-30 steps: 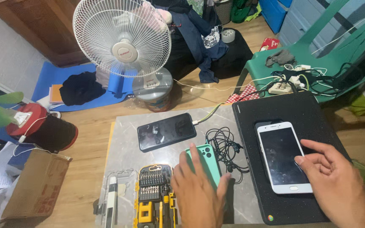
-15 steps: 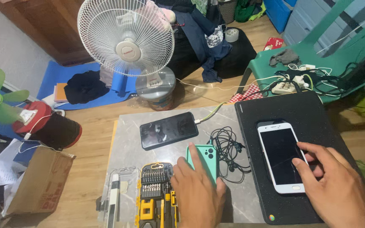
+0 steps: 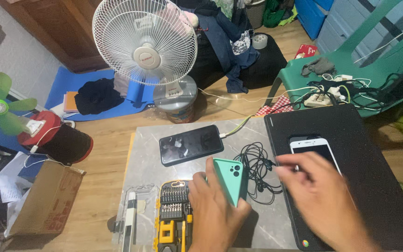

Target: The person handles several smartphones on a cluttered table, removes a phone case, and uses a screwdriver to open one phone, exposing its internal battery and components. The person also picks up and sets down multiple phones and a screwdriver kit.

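Our left hand (image 3: 213, 214) has its grip closed on a mint-green phone (image 3: 229, 179), tilted up on edge off the grey counter (image 3: 148, 158) with its camera side toward us, likely so the back can be seen. Our right hand (image 3: 323, 203), blurred and open with fingers spread, hovers over the white phone (image 3: 311, 145) lying flat on the black mat (image 3: 374, 158), holding nothing. A black phone (image 3: 191, 144), tangled earphones (image 3: 257, 168) and a yellow screwdriver bit set (image 3: 173, 214) lie close by.
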